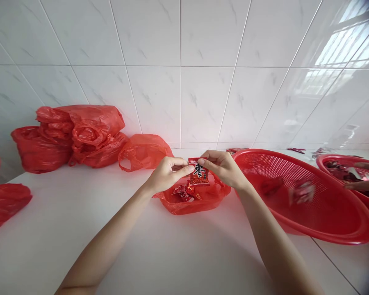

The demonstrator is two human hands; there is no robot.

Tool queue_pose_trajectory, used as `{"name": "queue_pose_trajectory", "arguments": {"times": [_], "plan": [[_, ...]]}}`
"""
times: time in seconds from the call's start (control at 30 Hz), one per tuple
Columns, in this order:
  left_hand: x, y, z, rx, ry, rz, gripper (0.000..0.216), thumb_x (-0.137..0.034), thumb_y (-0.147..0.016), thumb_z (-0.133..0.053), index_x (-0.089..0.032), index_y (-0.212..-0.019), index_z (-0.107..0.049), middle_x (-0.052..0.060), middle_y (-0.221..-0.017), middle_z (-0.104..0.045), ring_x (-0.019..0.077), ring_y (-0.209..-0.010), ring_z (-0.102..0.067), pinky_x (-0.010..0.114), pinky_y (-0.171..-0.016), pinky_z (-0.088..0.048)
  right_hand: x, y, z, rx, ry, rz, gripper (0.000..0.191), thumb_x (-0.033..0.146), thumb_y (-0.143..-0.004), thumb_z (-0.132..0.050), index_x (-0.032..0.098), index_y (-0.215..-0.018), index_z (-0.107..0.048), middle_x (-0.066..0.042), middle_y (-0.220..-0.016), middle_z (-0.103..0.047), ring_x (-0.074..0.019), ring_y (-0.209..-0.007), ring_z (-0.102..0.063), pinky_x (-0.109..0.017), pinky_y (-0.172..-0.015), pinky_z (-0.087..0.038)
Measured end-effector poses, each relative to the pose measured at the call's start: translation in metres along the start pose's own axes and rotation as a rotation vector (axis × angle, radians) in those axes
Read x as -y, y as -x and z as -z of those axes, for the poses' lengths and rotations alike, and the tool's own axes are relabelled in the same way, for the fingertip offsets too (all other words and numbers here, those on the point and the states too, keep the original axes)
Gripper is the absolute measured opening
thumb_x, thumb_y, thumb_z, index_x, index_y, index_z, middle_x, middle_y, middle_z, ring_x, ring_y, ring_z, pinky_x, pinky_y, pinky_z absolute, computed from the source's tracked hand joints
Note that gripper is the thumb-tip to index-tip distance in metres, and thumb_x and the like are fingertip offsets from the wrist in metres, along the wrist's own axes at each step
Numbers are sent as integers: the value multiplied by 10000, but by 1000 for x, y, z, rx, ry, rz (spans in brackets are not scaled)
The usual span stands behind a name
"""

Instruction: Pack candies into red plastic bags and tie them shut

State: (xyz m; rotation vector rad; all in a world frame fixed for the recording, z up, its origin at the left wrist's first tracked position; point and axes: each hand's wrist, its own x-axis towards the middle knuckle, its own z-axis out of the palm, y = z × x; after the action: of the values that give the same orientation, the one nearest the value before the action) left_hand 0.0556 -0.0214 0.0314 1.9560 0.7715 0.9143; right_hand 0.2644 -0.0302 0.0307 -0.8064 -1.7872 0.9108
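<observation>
Between both hands is a small red packet (199,175) with a large black character on its front, held upright by its top edge. My left hand (171,172) pinches its left corner, and my right hand (222,167) pinches the right one. Just below hangs the mouth of an open red plastic bag (184,208) resting on the white counter. Inside that bag lie several wrapped red sweets (184,192). Part of the bag is hidden behind my hands.
Filled red plastic bags (83,135) crowd the wall at left, with another red bag (149,149) beside them. To the right stands a red perforated basket (295,229) with blurred packets in it. Beyond it, another person's hand (364,176) is over a second basket (322,162).
</observation>
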Motion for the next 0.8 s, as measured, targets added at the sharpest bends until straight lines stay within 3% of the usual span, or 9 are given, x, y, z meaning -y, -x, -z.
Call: {"name": "queue_pose_trajectory", "arguments": {"times": [0.17,0.4,0.5,0.67,0.8], "plan": [[5,-1,-2,5,124,6,300,-436,-899,-596,-149,-867,-678,33,-821,-618,166,-814,-578,285,-747,-449,1,0,0,7,25,-19,286,413,-882,-652,144,-785,-638,5,-653,-609,-106,-584,-563,-231,-537,-458],[9,-2,0,-56,-12,7,361,-418,-889,-606,-154,-651,-553,-26,-622,-453,108,-617,-429,253,-600,-349,1,1,2,86,27,-32,290,434,-873,-646,147,-839,-658,-31,-764,-657,-141,-712,-607,-282,-662,-507],[10,-2,-1,-10,-23,36,324,-437,-902,-573,-157,-748,-626,0,-695,-564,136,-678,-517,271,-659,-405,0,2,3,129,45,-39,233,390,-901,-604,161,-908,-649,-39,-837,-667,-151,-780,-613,-295,-712,-505],[15,-1,4,54,-155,113,345,-456,-908,-532,-214,-1096,-689,61,-1039,-702,218,-963,-628,310,-814,-465,-10,3,5,134,364,-86,121,285,-910,-540,195,-876,-614,-12,-782,-655,-149,-724,-587,-285,-670,-464],[22,3,11,180,-415,217,328,-438,-885,-534,-244,-1084,-710,62,-1046,-705,234,-924,-636,287,-710,-448,-22,1,4,184,636,-154,124,238,-903,-498,210,-837,-599,-13,-766,-650,-153,-695,-553,-269,-628,-408]]}}
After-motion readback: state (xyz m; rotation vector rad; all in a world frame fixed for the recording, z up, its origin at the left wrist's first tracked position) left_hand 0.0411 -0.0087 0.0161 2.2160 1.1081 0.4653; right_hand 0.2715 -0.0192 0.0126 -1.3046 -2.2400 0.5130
